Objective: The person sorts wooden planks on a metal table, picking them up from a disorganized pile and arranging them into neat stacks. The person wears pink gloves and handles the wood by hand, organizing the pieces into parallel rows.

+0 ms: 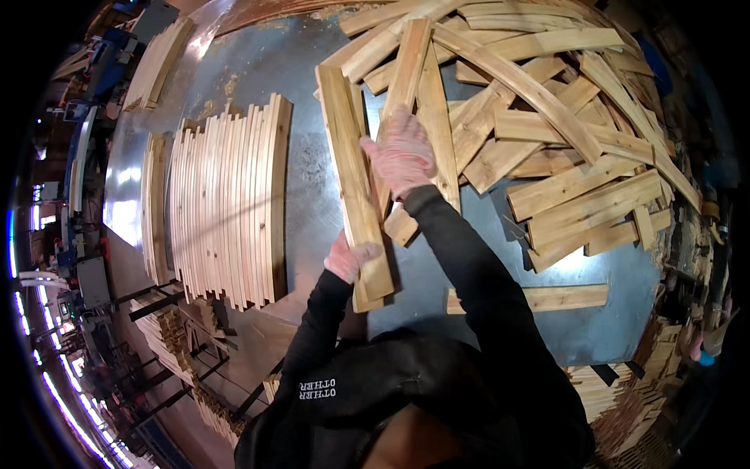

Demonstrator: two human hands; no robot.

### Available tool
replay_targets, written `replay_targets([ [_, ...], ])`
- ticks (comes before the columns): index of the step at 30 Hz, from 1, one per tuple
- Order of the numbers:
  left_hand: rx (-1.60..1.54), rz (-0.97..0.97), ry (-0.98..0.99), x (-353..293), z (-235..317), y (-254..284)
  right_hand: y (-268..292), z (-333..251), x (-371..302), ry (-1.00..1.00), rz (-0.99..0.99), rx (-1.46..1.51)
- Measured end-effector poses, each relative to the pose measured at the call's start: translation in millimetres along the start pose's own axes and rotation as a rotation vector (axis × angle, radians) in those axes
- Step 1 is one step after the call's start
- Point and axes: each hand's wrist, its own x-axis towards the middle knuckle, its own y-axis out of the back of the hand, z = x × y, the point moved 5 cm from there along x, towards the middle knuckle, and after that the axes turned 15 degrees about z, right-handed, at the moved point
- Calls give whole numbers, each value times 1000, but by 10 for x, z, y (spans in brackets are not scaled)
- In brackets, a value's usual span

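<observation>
Both my hands wear pale pink gloves. My left hand [348, 258] is closed round the near part of a long wooden board [344, 156], its thumb lying on the top face. A second board edge shows just under this one. My right hand [402, 148] is on another board [412, 59], which slants away toward the loose pile; its fingers bend over the wood and the thumb points left. Just right of that hand lies a further board [439, 117]. A short board end [401, 225] sticks out below my right wrist.
A loose heap of boards [539, 117] covers the far right of the metal table [305, 55]. To the left stands a neat row of boards on edge [226, 203], with smaller stacks beside and beyond it. One board [566, 298] lies near my right forearm. Racked wood [168, 336] sits lower left.
</observation>
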Motion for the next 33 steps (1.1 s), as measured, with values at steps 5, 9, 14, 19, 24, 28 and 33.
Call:
replay_targets([
  [5,519,307,-176,-118,38,511,-628,58,67,-91,28,-256],
  [9,434,328,-376,237,-56,772,-13,-237,-244,-182,-235,87],
  [14,-60,77,-25,565,-492,505,-84,-382,-1146,284,-601,166],
  [19,-311,4,159,476,-599,434,759,864,580,86,289,-647],
  [24,29,84,71,537,-627,298,849,1034,606,65,20,-533],
  [28,294,215,16,178,-217,228,1224,315,135,-86,-220,-1],
  [33,-292,169,193,76,-668,344,426,-279,-1230,-161,-483,102],
])
